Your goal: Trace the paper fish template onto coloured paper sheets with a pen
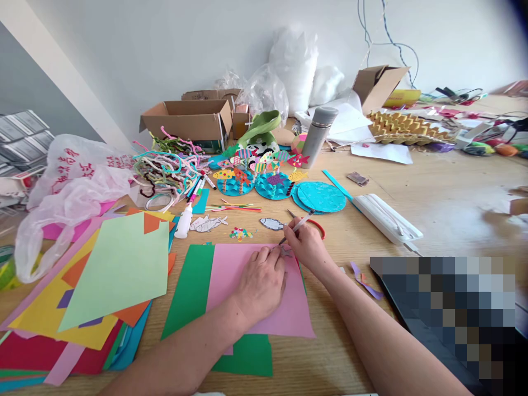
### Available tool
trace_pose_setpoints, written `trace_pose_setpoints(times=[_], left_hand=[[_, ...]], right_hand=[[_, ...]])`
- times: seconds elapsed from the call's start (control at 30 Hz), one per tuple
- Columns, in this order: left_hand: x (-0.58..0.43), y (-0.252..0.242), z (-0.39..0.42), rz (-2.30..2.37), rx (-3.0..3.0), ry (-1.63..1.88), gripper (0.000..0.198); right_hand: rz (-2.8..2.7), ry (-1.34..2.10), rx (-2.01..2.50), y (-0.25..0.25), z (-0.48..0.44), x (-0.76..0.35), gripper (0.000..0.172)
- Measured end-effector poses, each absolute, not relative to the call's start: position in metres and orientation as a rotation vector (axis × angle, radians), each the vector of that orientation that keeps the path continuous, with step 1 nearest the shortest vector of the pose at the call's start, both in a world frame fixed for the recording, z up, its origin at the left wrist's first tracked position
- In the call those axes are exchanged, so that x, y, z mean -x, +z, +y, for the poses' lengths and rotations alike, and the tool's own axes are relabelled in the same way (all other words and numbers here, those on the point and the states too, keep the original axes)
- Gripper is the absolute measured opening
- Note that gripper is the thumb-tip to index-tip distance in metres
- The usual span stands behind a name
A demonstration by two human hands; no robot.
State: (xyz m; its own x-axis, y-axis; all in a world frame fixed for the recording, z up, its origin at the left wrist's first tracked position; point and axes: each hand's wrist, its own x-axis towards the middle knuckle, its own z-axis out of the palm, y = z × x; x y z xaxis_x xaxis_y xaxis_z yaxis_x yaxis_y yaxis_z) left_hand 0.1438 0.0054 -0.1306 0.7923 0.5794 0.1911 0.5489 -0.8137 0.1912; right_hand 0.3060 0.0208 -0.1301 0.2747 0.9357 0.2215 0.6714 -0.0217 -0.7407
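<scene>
My left hand (262,283) lies flat on a pink sheet of paper (231,275), fingers spread, pressing down a small star-shaped cutout (285,252) at its fingertips. My right hand (305,245) is closed round a white pen (297,226), whose tip touches the paper beside the cutout. The pink sheet rests on a green sheet (192,289). A white paper fish (272,224) lies just beyond the hands.
Stacked coloured paper (111,275) lies at left, with a glue bottle (183,221), pipe cleaners (169,165) and plastic bags. Blue paper plates with fish (322,196), a grey flask (317,135), cardboard boxes (185,118) and a white tray (388,217) stand further back.
</scene>
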Motion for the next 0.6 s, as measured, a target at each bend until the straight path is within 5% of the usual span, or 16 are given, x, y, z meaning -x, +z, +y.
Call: trace_pose_setpoints(times=[0.6], left_hand=[[-0.144,-0.1274,0.0048,0.907,-2.861,0.351,0.025]], right_hand=[[-1.469,0.38,1.812,-0.1298,0.0212,-0.308,0.023]])
